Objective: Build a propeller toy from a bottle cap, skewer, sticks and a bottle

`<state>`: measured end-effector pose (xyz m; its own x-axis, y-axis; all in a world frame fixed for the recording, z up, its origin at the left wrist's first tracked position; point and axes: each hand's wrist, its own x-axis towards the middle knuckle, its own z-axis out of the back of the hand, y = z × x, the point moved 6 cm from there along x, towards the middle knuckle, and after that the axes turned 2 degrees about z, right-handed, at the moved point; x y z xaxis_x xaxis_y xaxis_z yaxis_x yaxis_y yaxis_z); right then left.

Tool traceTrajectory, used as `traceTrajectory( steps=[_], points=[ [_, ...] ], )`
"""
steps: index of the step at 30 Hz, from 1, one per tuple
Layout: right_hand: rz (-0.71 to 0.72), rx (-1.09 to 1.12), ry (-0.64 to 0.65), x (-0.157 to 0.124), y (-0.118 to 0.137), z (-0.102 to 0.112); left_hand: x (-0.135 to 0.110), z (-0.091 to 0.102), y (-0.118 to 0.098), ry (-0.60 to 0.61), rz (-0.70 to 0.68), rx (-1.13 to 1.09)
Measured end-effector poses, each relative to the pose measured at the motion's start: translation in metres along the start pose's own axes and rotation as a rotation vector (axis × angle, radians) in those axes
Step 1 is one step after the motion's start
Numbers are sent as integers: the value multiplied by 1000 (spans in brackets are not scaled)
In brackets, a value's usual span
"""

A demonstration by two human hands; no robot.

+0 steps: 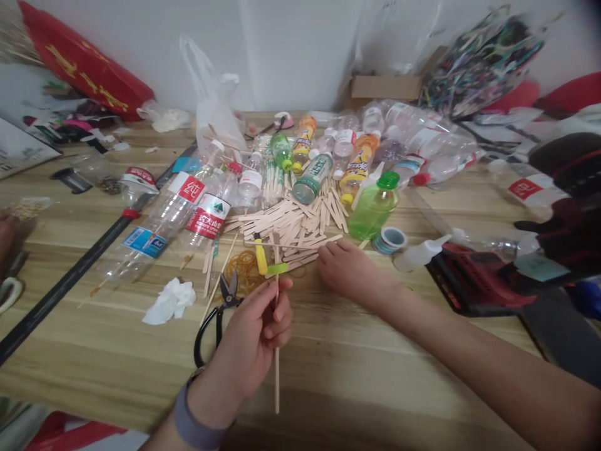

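Observation:
My left hand (256,332) is closed around a slim wooden stick (277,382) that stands roughly upright in front of me. At the stick's upper end, just above my fingertips, are a light green piece (277,269) and a yellow piece with a black tip (260,254); whether they are attached cannot be made out. My right hand (347,272) rests low over the table with curled fingers at the edge of a pile of flat craft sticks (300,216). What its fingers hold is hidden. Black-handled scissors (229,291) and tan rubber bands (244,269) lie beside my left hand.
Several plastic bottles stand or lie behind the sticks, among them a green bottle (373,210). A tape roll (389,240), a white squeeze bottle (420,252) and a red-and-black tool (479,282) are at right. Left are crumpled tissue (169,300) and a long black bar (70,282).

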<state>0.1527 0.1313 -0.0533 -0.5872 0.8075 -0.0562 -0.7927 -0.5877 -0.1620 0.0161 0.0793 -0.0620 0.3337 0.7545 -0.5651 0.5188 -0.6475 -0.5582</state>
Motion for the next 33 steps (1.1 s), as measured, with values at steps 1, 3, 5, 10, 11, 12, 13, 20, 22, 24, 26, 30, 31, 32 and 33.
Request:
traceTrajectory(
  steps=[1,3,5,10,11,12,13,20,22,24,26,30,31,32,33],
  points=[
    [-4,1,-5,0,-1,0,0,-1,1,2,2,-6],
    [-31,22,-25,-4,-5,0,-2,-2,3,11,7,-19],
    [-88,67,-62,-11,-9,1,-2,-2,5,19,-2,-45],
    [-221,324,-152,-44,-7,4,-2,-5,19,-17,31,-97],
    [-226,392,-159,-50,-3,4,-1,-8,24,-16,57,-98],
    [-228,455,-166,-56,3,4,0,-11,28,-10,81,-100],
    [-233,510,-173,-61,9,4,2,-15,32,2,99,-103],
    [-258,731,-251,-78,38,0,7,-26,36,10,41,-93],
    [-256,749,-273,-82,38,1,7,-23,31,-39,29,-93],
    [-248,755,-291,-90,36,2,4,-18,20,-84,7,-102],
    [-240,739,-300,-101,32,3,1,-12,5,-111,-49,-105],
    [-246,671,-303,-122,25,1,-9,4,-26,-159,-172,-99],
    [-246,656,-307,-126,24,1,-13,8,-33,-159,-220,-98],
    [-244,643,-311,-129,23,0,-16,10,-39,-154,-248,-86],
    [-237,630,-313,-131,22,0,-19,12,-44,-144,-274,-78]
  ],
)
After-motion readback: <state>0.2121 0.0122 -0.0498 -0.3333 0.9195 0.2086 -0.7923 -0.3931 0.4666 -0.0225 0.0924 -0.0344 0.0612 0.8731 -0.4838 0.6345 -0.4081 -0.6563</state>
